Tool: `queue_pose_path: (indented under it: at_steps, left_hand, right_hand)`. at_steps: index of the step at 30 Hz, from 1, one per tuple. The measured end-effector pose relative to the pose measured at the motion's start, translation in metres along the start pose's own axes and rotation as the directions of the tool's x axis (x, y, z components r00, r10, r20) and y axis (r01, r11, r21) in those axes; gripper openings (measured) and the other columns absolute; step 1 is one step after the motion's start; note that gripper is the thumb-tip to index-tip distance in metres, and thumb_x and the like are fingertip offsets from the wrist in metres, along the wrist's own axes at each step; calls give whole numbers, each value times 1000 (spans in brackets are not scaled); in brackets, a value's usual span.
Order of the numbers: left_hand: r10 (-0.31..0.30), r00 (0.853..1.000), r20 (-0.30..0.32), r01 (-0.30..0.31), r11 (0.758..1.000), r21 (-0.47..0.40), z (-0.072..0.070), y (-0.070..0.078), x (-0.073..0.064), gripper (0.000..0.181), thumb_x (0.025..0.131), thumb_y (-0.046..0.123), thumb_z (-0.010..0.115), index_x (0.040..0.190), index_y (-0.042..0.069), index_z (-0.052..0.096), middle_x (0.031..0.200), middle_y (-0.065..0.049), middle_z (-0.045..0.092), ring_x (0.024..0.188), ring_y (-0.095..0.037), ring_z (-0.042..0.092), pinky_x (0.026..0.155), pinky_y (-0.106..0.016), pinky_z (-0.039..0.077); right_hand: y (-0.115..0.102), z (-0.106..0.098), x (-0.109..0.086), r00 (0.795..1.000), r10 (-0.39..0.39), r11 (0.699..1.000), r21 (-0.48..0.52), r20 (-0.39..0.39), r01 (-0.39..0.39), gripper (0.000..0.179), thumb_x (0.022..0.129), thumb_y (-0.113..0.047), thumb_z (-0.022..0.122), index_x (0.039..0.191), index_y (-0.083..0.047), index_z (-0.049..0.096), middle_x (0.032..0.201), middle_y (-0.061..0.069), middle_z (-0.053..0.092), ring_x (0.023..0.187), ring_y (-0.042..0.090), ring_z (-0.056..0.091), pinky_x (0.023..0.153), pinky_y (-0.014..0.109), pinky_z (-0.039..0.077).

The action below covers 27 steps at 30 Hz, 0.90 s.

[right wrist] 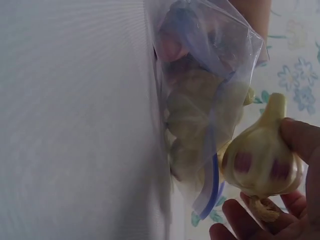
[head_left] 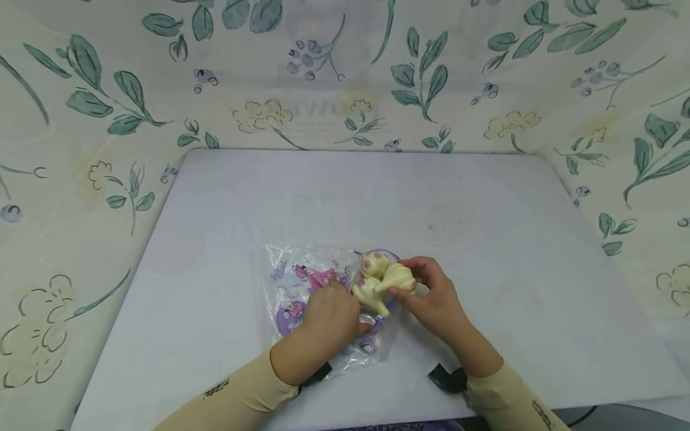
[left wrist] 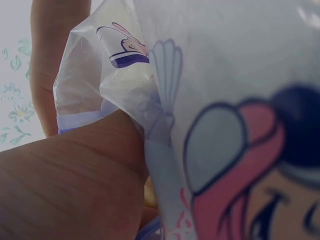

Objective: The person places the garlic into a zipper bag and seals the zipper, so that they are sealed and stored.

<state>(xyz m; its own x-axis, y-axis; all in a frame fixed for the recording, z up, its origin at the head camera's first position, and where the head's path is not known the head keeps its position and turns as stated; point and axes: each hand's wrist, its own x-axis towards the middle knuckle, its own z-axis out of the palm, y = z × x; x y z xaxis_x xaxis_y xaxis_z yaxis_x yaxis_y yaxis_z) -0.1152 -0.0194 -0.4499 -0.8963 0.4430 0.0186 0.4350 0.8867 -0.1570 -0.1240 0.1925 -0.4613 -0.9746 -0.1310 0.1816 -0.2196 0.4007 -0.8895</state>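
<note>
My left hand [head_left: 331, 311] lies over a clear zip bag [head_left: 277, 278] printed with purple and pink cartoon figures, gripping it beside its mouth on the right. In the left wrist view the thumb goes in under the bag's plastic [left wrist: 80, 95]. Between thumb and fingers my right hand [head_left: 439, 299] holds a pale garlic bulb [right wrist: 262, 160] with purplish patches, its stem pointing left in the head view. Two more garlic bulbs, one at the back [head_left: 374, 263] and one in front [head_left: 368, 294], sit at the bag's mouth. A purple zip strip [right wrist: 212, 180] edges the opening.
The bag lies on a white tabletop [head_left: 350, 197], near its front edge. Floral cloth [head_left: 334, 90] surrounds the table at the back and sides. Black straps [head_left: 448, 378] hang at the wrists, and a dark cable [head_left: 584, 414] shows at the lower right.
</note>
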Motion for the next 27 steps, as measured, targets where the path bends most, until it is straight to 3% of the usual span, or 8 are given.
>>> queue_pose_path:
  at_steps: [9,13,18,24,27]
  left_hand:
    - [-1,999,-33,1,1000,10,2,0,1,76,68,77,74,82,2,80,108,-29,73,69,-28,71,47,-37,52]
    - [3,1000,-31,-2,1000,10,2,0,1,77,68,77,74,83,2,80,108,-29,73,70,-29,71,48,-37,52]
    - [6,1000,-30,-6,1000,15,3,0,0,77,69,77,73,83,2,80,108,-29,73,69,-28,71,48,-37,52]
    - [-3,1000,-31,3,1000,-4,3,1,0,73,69,75,75,79,3,79,108,-29,73,70,-29,71,49,-37,53]
    - [-25,1000,7,25,999,-28,2,1,-1,75,69,74,75,86,1,80,114,-29,71,75,-30,72,51,-38,54]
  right_hand:
    - [2,-1,2,999,-44,998,-55,-16,43,51,81,-14,85,125,-7,60,125,4,69,107,19,65,97,41,49]
    - [4,-1,2,1000,-4,996,-89,7,5,51,82,-19,84,126,-10,60,126,4,69,114,24,64,100,51,47]
    - [8,0,2,998,49,988,-148,35,-44,53,83,-25,83,128,-12,58,130,4,67,119,29,62,100,53,47]
    - [11,1,2,994,86,957,-282,64,-65,59,86,-31,81,133,-7,55,130,14,66,123,34,61,102,56,47]
    - [13,1,3,992,99,937,-343,74,-68,58,88,-34,79,134,-6,58,132,16,65,126,34,60,104,55,46]
